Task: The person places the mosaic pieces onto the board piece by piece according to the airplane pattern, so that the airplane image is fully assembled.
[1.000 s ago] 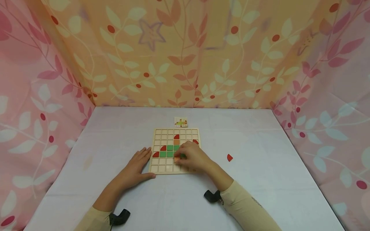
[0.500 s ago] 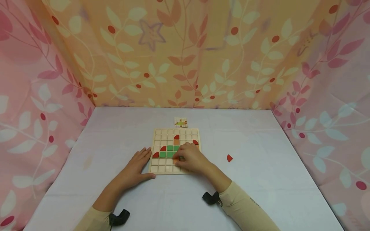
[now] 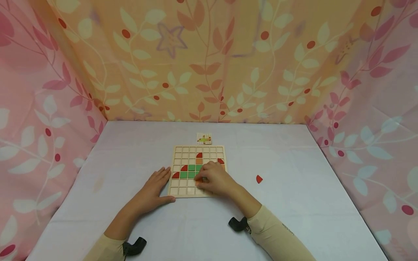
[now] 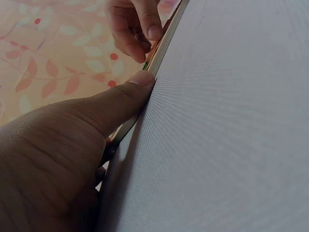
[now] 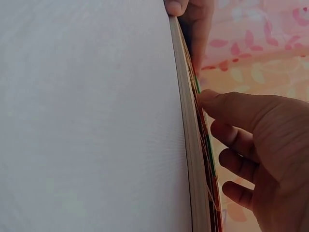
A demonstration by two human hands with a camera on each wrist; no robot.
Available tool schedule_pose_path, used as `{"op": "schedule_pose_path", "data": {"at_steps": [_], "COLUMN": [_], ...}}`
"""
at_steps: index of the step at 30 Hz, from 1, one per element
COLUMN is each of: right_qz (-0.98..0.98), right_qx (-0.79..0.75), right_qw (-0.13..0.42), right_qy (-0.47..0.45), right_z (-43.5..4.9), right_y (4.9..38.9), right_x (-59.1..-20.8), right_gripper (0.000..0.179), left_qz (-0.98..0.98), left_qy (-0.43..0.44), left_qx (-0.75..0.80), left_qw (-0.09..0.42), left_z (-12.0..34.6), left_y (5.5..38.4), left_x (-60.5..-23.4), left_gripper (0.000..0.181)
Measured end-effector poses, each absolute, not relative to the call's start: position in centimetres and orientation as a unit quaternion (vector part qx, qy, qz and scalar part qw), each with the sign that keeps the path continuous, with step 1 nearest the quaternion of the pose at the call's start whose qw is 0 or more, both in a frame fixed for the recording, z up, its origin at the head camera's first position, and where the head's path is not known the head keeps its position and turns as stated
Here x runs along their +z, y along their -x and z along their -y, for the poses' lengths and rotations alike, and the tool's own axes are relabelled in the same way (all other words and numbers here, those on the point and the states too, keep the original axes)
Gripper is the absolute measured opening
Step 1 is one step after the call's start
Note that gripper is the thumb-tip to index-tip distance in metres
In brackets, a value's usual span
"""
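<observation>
A light wooden grid board (image 3: 183, 190) lies on the table with green squares (image 3: 187, 174), red quarter-circles (image 3: 184, 168) and an orange square (image 3: 199, 161) in its cells. My right hand (image 3: 217, 177) is over the board's right half, fingers bent, thumb and index finger at an orange square tile (image 3: 197, 182) below the green row. In the right wrist view the thumb tip (image 5: 208, 95) is right at the board's face. My left hand (image 3: 153, 188) rests flat along the board's left edge, its thumb (image 4: 137, 84) at the near corner. The right hand hides several cells.
A small pattern card (image 3: 204, 139) lies just beyond the board's far edge. One loose red quarter-circle piece (image 3: 259, 179) is on the white table (image 3: 277, 152) to the right. Floral cloth (image 3: 209, 72) hangs behind and at both sides.
My right hand has shifted slightly left and toward me, and the orange tile at its fingertips has moved with it. The left hand has stayed at the board's edge.
</observation>
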State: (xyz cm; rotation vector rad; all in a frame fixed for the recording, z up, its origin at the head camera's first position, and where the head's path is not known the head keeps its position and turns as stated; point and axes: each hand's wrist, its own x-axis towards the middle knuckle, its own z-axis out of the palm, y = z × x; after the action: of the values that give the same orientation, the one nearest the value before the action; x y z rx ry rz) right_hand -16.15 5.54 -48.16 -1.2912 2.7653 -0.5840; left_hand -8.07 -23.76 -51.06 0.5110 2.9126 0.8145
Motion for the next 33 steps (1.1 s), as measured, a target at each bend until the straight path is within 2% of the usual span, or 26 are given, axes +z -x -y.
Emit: {"op": "schedule_pose_path", "data": {"at_steps": [7,15,25,33], "right_qz": [-0.884,-0.887,-0.891,-0.908], "right_qx": [-0.209,-0.209,-0.204,-0.2], "right_qw": [0.011,-0.022,-0.061,-0.064], "right_qy": [0.419,0.411,0.402,0.363], "right_z": [-5.8,-7.3,-10.9,-14.3], "right_y": [15.9,16.3,16.0,15.6], "right_x": [-46.1,-43.3,-41.1,-40.2], "right_gripper": [0.021,0.026,0.022,0.025], "left_qz": [-0.948,-0.95,-0.949,-0.951], "left_qy": [-0.168,-0.165,-0.164,-0.15], "left_qx": [0.267,0.263,0.268,0.267], "left_qw": [0.039,0.042,0.029,0.048], "left_z": [23.8,23.7,23.5,23.4], "left_y": [8.1,8.1,7.9,7.9], "left_x": [-51.0,-51.0,-51.0,-50.9], "left_gripper": [0.108,0.108,0.108,0.109]}}
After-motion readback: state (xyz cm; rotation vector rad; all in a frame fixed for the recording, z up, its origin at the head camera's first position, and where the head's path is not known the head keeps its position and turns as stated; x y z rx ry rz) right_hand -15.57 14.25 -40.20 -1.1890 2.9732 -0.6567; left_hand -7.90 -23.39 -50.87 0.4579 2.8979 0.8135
